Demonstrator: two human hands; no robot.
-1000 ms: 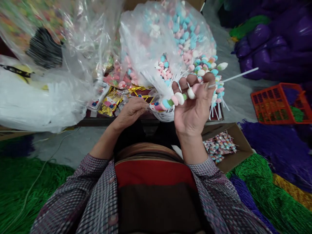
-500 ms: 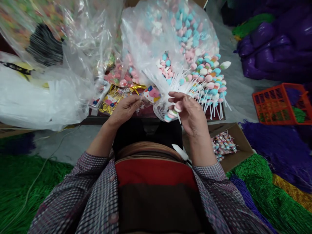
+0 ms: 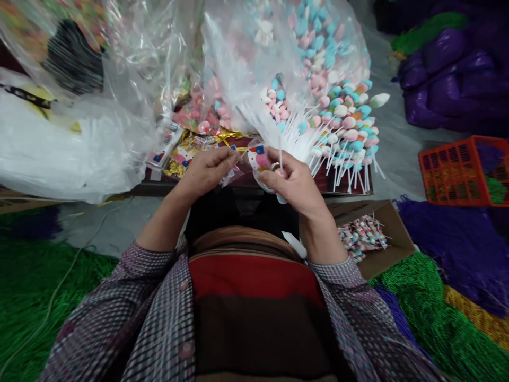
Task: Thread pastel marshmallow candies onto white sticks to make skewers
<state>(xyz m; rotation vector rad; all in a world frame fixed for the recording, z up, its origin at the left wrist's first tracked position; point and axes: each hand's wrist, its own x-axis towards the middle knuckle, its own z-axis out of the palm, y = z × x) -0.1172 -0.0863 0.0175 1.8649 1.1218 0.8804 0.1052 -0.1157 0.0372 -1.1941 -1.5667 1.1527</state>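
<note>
My right hand (image 3: 295, 183) is closed around a marshmallow stick (image 3: 281, 173); its white stem points up and pastel marshmallows show between and below the fingers. The thumb and fingers also pinch a small printed clear bag (image 3: 257, 158) with red, blue and pink dots. Across from it, my left hand (image 3: 210, 168) is closed in a pinch on clear plastic (image 3: 233, 174), whose shape is partly hidden by the fingers. Gold twist ties (image 3: 186, 151) and more printed bags (image 3: 183, 158) lie just beyond my left hand.
Marshmallow sticks (image 3: 350, 124) are piled at the table's right end, beside white sticks (image 3: 292, 130). Behind are large clear bags of marshmallows (image 3: 318, 42). A cardboard box (image 3: 392, 246) with wrapped sweets and an orange crate (image 3: 453, 178) stand at right.
My right hand has moved left and closed on the printed bag, bringing the marshmallow stick with its stem upward. My left hand stays pinched, shifted slightly.
</note>
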